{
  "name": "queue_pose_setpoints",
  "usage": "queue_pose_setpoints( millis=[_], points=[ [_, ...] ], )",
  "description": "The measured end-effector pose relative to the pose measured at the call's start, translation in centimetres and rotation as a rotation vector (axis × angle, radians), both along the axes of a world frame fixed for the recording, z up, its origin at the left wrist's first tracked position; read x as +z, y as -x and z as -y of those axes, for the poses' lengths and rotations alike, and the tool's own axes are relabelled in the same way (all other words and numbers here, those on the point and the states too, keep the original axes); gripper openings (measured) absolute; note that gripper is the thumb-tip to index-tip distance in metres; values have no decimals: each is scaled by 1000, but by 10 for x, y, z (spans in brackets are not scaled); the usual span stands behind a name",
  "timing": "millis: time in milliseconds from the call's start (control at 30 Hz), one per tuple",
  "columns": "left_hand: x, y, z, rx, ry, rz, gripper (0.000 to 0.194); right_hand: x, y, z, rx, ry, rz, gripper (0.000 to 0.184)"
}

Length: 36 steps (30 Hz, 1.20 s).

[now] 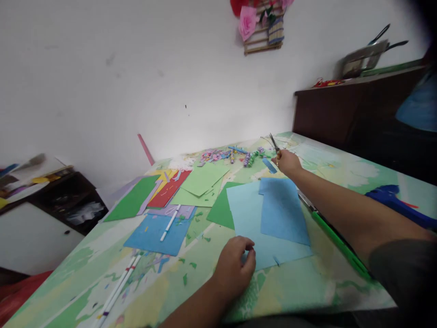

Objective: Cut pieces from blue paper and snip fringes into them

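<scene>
Reaching over the far part of the table, my right hand point(286, 162) grips a pair of scissors point(274, 142), blades pointing up and away. Close by lies a narrow blue strip point(269, 166). My left hand point(235, 259) rests at the near edge of a light blue sheet point(246, 205), its fingers curled towards the thumb with nothing visible between them. On that sheet lies a darker blue piece point(285, 212) with a stepped edge. A tiny blue scrap point(276, 261) sits at the sheet's front. Under my right forearm is a green-handled cutter point(337, 241), partly hidden.
Left of the sheets lie green point(131, 200), red point(170, 189) and blue point(159, 232) sheets, with a white pen point(170, 223) on the blue one. Paper scraps point(213, 156) gather near the wall. A dark blue tool point(399, 205) lies at right; long white pens point(118, 291) lie front left.
</scene>
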<state>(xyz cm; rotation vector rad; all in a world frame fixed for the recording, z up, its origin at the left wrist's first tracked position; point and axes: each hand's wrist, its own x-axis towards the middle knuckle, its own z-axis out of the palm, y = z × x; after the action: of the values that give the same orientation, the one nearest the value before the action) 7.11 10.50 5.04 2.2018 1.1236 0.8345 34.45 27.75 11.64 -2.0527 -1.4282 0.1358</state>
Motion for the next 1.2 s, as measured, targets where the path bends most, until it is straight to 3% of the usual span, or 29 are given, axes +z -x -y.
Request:
queue_pose_setpoints(
  millis=[133,233,467,567,767,1100,1200],
  points=[
    [-4,0,-4,-105,-269,-96,16,-8,-46,-21,-104,131,73,30],
    [3,-5,-14,-148,-272,-200,17,-20,-63,-25,-95,226,128,32],
    [30,-25,-36,-347,-276,-531,21,-55,-53,-28,151,426,225,31],
    [37,-29,-41,-417,-298,-582,22,-60,-48,-27,204,454,261,30],
    [48,-18,-49,-303,-274,-527,25,-51,-51,-23,230,480,299,31],
    [42,-13,-66,-279,-247,-503,27,-48,-36,-7,365,541,331,30],
    [41,-18,-81,-193,-197,-404,28,-44,-34,-5,379,517,338,31]
  ],
)
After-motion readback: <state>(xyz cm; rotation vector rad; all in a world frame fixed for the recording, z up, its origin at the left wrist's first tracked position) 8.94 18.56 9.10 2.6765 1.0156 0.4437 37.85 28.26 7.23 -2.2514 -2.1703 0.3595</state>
